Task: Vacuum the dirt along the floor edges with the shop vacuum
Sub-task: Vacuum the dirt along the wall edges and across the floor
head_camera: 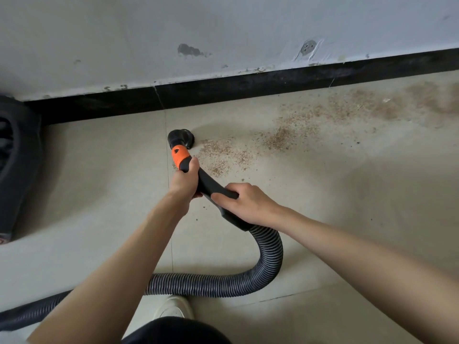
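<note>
- The smooth black plastic handle tube (pixel 211 187) of the shop vacuum is gripped by both hands, slanting down toward the wall.
- The left hand (pixel 185 181) is wrapped round the front of the tube, just behind a bright orange collar (pixel 180 155), with the thumb laid along the top.
- The right hand (pixel 244 203) is closed round the rear of the tube, fingers curled over it, near the point where the ribbed hose is joined.
- A round black nozzle (pixel 180 137) is set on the floor at the tube's tip, its lower edge touching the near end of the dirt.
- The dirt (pixel 285 135) is seen as fine, grainy brown crumbs, scattered in a loose band to the right of the nozzle and thinning into a dusty smear near the baseboard.
- The corrugated grey hose (pixel 270 254) is bent in a tight loop behind the right hand and is run leftward across the floor.
- The floor (pixel 347 219) is made of large, matte beige tiles with thin grout lines.
- A glossy black baseboard (pixel 248 85) is fixed under a scuffed, pale plaster wall (pixel 223 26).
- A dark rounded body (pixel 17 170), partly cut off, is stood at the left edge; its nature cannot be told.
- A pale shoe (pixel 173 307) is seen beneath the hose.
</note>
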Tool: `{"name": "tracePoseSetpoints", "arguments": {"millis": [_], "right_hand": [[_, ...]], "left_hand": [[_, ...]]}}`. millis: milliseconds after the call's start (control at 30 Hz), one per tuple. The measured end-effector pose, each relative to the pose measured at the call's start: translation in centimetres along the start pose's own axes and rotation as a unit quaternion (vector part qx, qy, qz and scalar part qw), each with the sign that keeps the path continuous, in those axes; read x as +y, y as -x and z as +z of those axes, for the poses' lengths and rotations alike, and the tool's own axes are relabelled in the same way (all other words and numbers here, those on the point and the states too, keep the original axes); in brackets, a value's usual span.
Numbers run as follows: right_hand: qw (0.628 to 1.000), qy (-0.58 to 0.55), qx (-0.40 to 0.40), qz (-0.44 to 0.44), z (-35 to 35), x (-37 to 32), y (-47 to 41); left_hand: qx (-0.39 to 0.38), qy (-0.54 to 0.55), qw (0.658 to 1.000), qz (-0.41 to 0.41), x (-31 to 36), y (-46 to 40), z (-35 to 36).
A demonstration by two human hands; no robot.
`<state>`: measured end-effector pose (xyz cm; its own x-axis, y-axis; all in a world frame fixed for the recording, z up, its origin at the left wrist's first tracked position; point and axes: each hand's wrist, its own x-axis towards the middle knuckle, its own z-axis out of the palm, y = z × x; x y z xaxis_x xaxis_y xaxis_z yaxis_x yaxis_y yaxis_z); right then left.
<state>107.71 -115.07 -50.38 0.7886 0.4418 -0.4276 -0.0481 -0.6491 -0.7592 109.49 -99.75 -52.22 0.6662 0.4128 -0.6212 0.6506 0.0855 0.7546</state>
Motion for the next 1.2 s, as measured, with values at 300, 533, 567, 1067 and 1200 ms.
{"name": "tracePoseSetpoints", "arguments": {"millis": [300,533,567,1067,1200], "right_hand": [[0.998,0.020,0.050,0.041,0.7,2.9,3.2],[0.996,-0.012,0.065,0.052,0.2,2.7,3.5],[0.997,-0.012,0.053,0.047,0.4,2.6,3.5],[0.984,-0.012,0.135,0.114,-2.9,5.8,4.8],[0.982,-0.016,0.148,0.116,-3.1,5.9,5.1]], "left_hand": [[-0.061,-0.028,0.998,0.016,-1.3,2.5,2.6],[-0.055,-0.051,0.997,0.021,-0.3,2.7,3.7],[-0.042,-0.050,0.998,0.024,-0.8,2.7,3.3],[-0.167,-0.141,0.974,0.050,0.8,2.1,10.1],[-0.179,-0.116,0.977,0.025,0.8,1.9,10.9]]}}
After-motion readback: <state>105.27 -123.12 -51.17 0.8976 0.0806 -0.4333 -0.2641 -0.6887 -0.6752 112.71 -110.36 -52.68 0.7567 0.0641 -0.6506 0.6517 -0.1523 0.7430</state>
